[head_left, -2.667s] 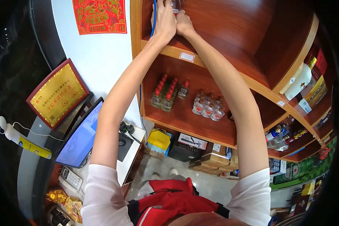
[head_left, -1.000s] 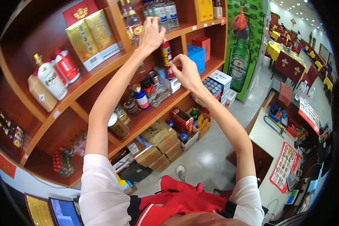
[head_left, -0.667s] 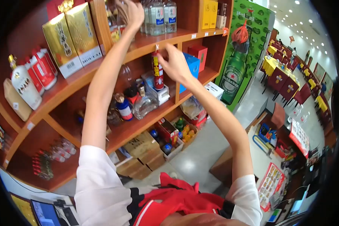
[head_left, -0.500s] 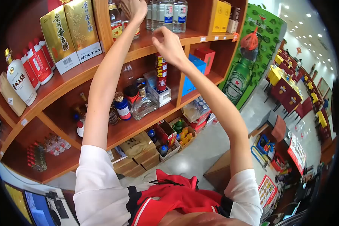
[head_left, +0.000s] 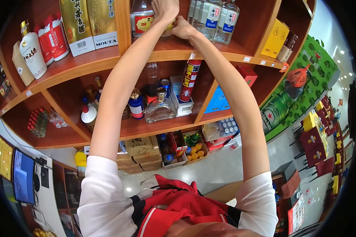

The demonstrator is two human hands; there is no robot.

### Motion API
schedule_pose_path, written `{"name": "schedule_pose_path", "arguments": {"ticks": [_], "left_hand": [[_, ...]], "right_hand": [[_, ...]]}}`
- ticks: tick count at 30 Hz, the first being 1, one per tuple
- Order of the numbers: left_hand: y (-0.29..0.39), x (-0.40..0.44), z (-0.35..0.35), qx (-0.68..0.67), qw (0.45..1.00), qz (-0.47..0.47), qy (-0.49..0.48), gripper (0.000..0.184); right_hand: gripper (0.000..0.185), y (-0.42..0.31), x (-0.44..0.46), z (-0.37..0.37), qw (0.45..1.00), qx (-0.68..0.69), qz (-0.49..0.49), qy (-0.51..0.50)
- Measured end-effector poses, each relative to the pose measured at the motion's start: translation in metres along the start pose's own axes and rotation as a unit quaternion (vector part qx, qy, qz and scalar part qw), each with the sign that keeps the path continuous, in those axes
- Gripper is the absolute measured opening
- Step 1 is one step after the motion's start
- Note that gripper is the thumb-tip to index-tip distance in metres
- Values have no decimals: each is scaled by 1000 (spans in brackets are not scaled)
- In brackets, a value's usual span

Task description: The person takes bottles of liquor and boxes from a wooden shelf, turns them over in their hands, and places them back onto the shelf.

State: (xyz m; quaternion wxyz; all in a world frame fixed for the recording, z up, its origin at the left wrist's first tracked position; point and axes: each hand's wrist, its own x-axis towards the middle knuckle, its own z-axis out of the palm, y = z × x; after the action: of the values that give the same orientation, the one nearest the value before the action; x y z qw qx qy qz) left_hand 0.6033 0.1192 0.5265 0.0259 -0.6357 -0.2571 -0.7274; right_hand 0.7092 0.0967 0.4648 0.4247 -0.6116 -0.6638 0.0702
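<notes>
On the upper shelf, my left hand (head_left: 167, 9) is closed round the upper part of a liquor bottle (head_left: 169, 30), its fingertips partly hidden at the top edge of the view. My right hand (head_left: 182, 28) is closed against the lower right side of the same bottle. Only a strip of its yellow label shows between my wrists. Just left of it stands a clear bottle with a red and yellow label (head_left: 143, 23). To the right are several clear bottles with blue and white labels (head_left: 228, 23).
Gold Moutai boxes (head_left: 81, 33) and a white bottle (head_left: 32, 53) stand at left. Below are a red spray can (head_left: 189, 81), a flat clear bottle (head_left: 161, 108) and a blue bottle (head_left: 136, 104). Boxes of drinks (head_left: 192, 148) sit under the shelves. A green Heineken panel (head_left: 288, 94) is at right.
My right hand has moved up and in, from being apart to touching the bottle by my left hand. The view has shifted, so the shelves appear farther right and the bottles larger.
</notes>
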Motion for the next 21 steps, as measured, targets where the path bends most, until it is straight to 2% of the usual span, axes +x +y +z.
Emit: {"name": "schedule_pose_path", "arguments": {"ticks": [3,5,6,8,10,11,12,13,14,15,16,17,21], "left_hand": [[-3,3,-5,7,999,38,6,42],[-3,4,-8,-44,996,75,19,37],[-1,6,-10,-38,996,75,23,37],[7,10,-12,-114,992,44,11,31],[15,13,-12,-112,993,32,19,25],[15,15,-13,-250,965,-69,-44,24],[17,17,-15,-379,904,-169,-105,24],[25,14,-24,-405,886,-195,-114,23],[34,10,-33,-400,888,-197,-114,23],[38,6,-37,-455,854,-223,-115,23],[46,0,-44,-507,817,-249,-116,23],[55,-7,-50,-522,806,-252,-119,22],[107,-41,-90,-511,815,-231,-147,24]], "right_hand": [[86,-9,-6,-4,1000,-25,-8,-2],[102,-13,-21,-17,999,18,-38,-20],[102,-17,-31,-22,999,19,-43,-25],[94,-25,-59,-33,998,15,-53,25],[92,-42,-93,-49,997,-30,-61,29],[91,-49,-111,-57,995,-22,-69,67],[90,-52,-127,-60,991,-13,-76,105],[90,-51,-138,-61,992,-9,-76,102],[89,-50,-148,-60,979,-12,-111,172],[88,-50,-161,-59,960,-13,-144,241],[85,-59,-181,-61,959,-13,-142,244],[83,-57,-190,-55,949,18,-160,269],[82,-48,-230,-38,920,80,-197,329]]}}
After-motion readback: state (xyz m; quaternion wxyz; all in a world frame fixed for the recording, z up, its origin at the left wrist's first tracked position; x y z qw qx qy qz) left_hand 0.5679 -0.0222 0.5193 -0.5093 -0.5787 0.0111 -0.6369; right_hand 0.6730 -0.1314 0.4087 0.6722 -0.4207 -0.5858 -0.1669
